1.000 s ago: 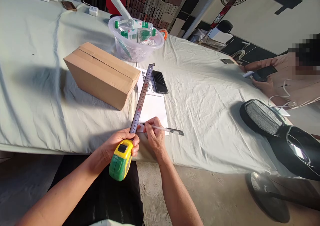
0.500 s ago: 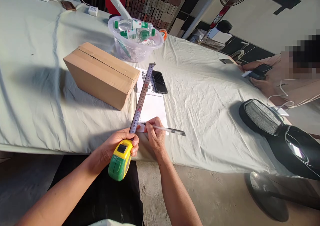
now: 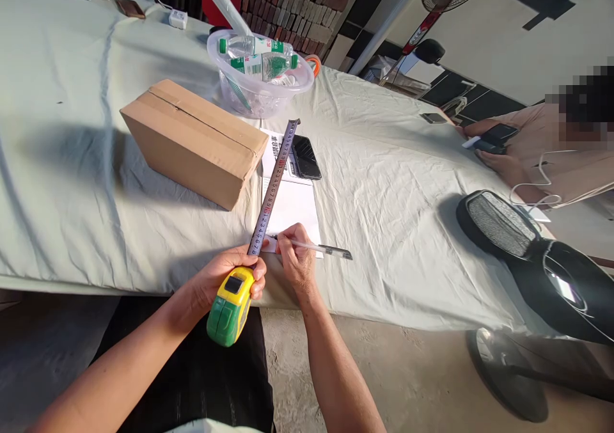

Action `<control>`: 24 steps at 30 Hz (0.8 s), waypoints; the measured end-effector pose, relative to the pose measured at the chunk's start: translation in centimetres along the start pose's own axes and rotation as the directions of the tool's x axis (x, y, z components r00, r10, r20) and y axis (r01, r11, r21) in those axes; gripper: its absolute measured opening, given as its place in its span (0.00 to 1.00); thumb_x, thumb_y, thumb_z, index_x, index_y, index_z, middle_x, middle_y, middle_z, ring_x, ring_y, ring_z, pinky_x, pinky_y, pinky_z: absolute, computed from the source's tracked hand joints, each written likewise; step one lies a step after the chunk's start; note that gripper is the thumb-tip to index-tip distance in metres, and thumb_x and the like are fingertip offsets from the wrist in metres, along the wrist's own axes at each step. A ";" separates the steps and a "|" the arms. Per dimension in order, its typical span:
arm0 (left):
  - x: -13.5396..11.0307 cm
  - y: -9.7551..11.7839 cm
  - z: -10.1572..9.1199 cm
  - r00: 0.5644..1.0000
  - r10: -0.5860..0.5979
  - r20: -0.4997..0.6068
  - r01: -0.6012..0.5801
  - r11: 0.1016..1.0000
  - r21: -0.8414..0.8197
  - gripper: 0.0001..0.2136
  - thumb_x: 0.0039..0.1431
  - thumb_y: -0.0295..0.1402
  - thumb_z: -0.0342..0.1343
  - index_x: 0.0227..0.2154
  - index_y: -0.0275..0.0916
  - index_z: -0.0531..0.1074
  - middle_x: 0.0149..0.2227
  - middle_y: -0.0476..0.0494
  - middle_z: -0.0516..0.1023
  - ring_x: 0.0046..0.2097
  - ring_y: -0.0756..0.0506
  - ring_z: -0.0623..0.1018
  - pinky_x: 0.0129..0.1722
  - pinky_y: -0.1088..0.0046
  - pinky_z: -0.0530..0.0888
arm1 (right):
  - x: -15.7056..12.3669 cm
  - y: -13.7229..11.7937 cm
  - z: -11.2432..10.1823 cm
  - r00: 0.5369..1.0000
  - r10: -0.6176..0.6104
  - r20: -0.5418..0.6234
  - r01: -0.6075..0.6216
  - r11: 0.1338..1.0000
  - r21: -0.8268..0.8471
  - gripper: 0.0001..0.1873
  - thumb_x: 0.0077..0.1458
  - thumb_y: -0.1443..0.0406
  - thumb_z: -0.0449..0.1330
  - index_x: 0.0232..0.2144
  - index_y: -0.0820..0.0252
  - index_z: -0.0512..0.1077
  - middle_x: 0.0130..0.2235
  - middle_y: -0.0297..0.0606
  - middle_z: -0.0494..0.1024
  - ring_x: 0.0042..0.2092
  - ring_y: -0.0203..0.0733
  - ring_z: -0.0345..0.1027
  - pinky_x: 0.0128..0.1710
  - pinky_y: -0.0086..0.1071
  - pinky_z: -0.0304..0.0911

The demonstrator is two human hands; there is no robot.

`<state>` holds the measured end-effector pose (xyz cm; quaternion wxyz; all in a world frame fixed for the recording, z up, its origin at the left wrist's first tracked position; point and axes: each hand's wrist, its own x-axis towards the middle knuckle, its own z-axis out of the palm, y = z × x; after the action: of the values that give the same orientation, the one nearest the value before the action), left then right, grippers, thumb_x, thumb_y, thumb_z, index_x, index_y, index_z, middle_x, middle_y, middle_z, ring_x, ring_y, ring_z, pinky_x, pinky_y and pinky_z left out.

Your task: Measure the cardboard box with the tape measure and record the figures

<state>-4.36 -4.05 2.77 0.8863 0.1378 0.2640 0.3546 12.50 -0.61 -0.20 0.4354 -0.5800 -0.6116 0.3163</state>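
A yellow and green tape measure [image 3: 230, 308] is gripped by my left hand [image 3: 223, 273] at the table's front edge. Its blade is pulled out, reaching away over the paper towards a black phone [image 3: 306, 158]. Closed round a clear pen with a black cap end [image 3: 326, 249], my right hand [image 3: 298, 258] rests at the lower part of the white paper [image 3: 292, 206]. The pen's tip is close to the paper; whether it touches I cannot tell. Left of the paper sits a closed cardboard box [image 3: 192, 142].
Behind the box stands a clear plastic basin [image 3: 259, 103] holding bottles. A black fan [image 3: 537, 260] is at the right edge of the cloth-covered table [image 3: 384, 228]. Another person [image 3: 542, 139] sits at the far right with a dark device. A phone [image 3: 130, 7] and white charger [image 3: 178, 19] lie far left.
The pen's free end has shifted very slightly left. Otherwise both hands, the tape measure and the box stay in nearly the same places.
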 end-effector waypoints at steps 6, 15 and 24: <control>0.1 0.0 -0.1 1.000 -0.008 0.000 0.008 1.000 -0.006 0.05 0.59 0.27 0.50 0.31 0.36 0.70 0.24 0.50 0.67 0.22 0.51 0.68 0.25 0.74 0.65 | -0.1 -0.2 -0.1 0.998 0.011 -0.064 -0.009 0.999 0.031 0.09 0.55 0.66 0.52 0.23 0.55 0.60 0.22 0.27 0.63 0.25 0.35 0.56 0.27 0.31 0.55; 0.0 0.0 0.0 1.000 -0.018 -0.004 0.018 1.000 -0.008 0.05 0.59 0.27 0.50 0.35 0.36 0.71 0.24 0.50 0.68 0.22 0.51 0.68 0.25 0.75 0.66 | 0.1 -0.1 0.1 0.998 0.015 -0.063 -0.013 0.999 0.038 0.08 0.54 0.66 0.52 0.23 0.55 0.60 0.23 0.27 0.63 0.25 0.35 0.57 0.27 0.31 0.56; 0.1 0.0 -0.1 1.000 -0.014 -0.005 0.014 0.999 -0.032 0.12 0.58 0.27 0.51 0.45 0.36 0.72 0.24 0.50 0.69 0.22 0.50 0.69 0.25 0.75 0.67 | 0.0 0.0 0.1 0.998 0.022 -0.058 -0.020 1.000 0.018 0.08 0.54 0.66 0.52 0.23 0.55 0.61 0.23 0.27 0.64 0.25 0.35 0.59 0.28 0.31 0.57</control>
<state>-4.40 -4.01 2.63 0.8901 0.1208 0.2616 0.3532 12.41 -0.55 -0.22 0.4548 -0.5914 -0.5897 0.3093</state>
